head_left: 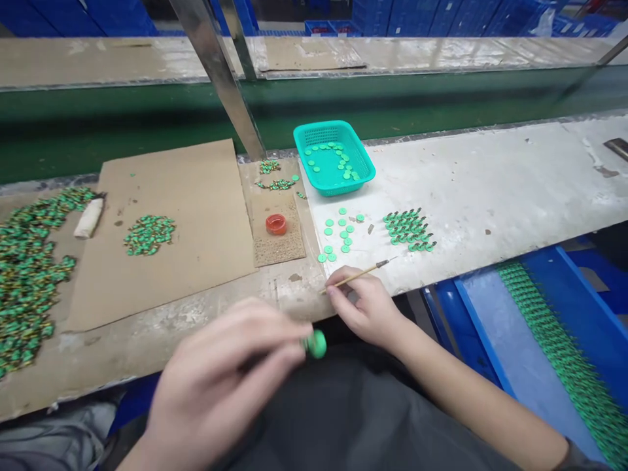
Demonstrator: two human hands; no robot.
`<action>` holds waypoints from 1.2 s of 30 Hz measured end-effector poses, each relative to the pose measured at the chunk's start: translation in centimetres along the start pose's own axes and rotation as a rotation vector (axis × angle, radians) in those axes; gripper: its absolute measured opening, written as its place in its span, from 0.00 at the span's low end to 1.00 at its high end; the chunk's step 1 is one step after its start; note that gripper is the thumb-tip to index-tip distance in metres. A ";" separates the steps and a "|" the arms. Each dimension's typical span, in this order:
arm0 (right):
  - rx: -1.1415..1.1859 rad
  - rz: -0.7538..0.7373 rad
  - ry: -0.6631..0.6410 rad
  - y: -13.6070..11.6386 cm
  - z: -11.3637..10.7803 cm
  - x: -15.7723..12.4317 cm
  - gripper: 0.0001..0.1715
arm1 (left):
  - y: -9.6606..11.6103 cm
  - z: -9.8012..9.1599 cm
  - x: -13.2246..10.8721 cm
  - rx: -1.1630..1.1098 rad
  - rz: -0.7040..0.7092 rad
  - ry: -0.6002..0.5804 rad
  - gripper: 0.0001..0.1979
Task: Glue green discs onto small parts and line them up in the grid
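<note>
Between the thumb and fingers of my left hand [230,366] is a small green disc piece [318,344], held over my lap and blurred. My right hand [366,304] pinches a thin brush [360,275] with a pale wooden handle, its fine tip pointing right over the white sheet. Loose green discs [342,222] lie on the sheet just beyond my right hand. To their right stand rows of green discs with dark parts on top [407,229]. A red ring-shaped cap [276,224] rests on a small piece of cardboard [279,252].
A turquoise basket [336,190] holding green discs stands at the back. Small green-and-gold parts lie in a pile [150,235] on cardboard [206,196] and in a larger heap [24,275] at left. A blue crate [483,347] with rows of green pieces is at lower right.
</note>
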State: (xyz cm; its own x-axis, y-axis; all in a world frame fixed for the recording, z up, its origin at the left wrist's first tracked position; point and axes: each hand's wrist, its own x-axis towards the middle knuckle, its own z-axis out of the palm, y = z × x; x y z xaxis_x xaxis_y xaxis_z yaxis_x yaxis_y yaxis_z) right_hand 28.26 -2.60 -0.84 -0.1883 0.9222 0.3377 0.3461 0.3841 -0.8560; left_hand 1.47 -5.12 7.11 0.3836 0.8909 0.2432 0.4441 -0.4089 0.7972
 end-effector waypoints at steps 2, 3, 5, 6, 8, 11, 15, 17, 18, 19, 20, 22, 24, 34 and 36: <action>-0.013 0.036 -0.036 -0.3 -0.4 0.2 0.08 | -2.8 1.5 1.4 0.082 0.016 0.042 0.06; -0.017 0.047 -0.062 -0.4 -0.6 0.3 0.08 | -4.1 2.0 1.8 0.129 0.031 0.062 0.07; -0.016 0.070 -0.121 -0.7 -1.0 0.5 0.08 | -6.2 2.8 2.0 0.196 0.066 0.083 0.06; -0.011 0.084 -0.143 -0.9 -1.1 0.6 0.07 | -6.9 3.0 1.9 0.216 0.081 0.079 0.06; 0.009 0.114 -0.168 -1.1 -1.2 0.9 0.06 | -7.5 3.0 1.5 0.246 0.102 0.060 0.05; 0.033 0.151 -0.204 -1.4 -0.9 1.2 0.05 | -7.4 2.7 1.3 0.258 0.111 0.016 0.07; 0.051 0.125 -0.229 -1.6 0.0 1.7 0.09 | -7.5 2.5 1.7 0.249 0.120 -0.046 0.09; 0.062 0.079 -0.226 -1.6 0.5 1.9 0.06 | -7.6 2.6 1.9 0.238 0.123 -0.044 0.07; 0.058 0.058 -0.229 -1.6 0.6 1.9 0.06 | -7.7 2.7 1.9 0.232 0.117 -0.039 0.06; 0.047 0.041 -0.234 -1.6 0.7 2.0 0.06 | -7.7 2.8 1.9 0.229 0.105 -0.036 0.06; 0.029 0.030 -0.245 -1.6 0.8 2.0 0.06 | -7.7 2.9 1.9 0.227 0.093 -0.032 0.06; -0.012 0.019 -0.267 -1.5 0.7 2.1 0.07 | -7.6 3.1 1.8 0.235 0.082 -0.027 0.06; -0.047 -0.018 -0.278 -1.4 0.6 2.2 0.10 | -7.5 3.2 1.8 0.250 0.097 -0.015 0.06; -0.188 -0.162 -0.335 -0.9 0.5 2.7 0.15 | -7.7 3.4 1.7 0.287 0.125 -0.004 0.08; -0.191 -0.168 -0.338 -1.0 0.5 2.7 0.16 | -7.7 3.4 1.7 0.292 0.120 -0.006 0.08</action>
State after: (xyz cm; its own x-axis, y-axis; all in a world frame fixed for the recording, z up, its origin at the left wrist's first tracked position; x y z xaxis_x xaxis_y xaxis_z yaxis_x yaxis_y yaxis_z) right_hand 26.91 -0.51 0.72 -0.5366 0.7918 0.2917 0.4430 0.5586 -0.7012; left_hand 1.43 -1.16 -0.52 0.4523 0.8317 0.3220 0.6085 -0.5517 0.5703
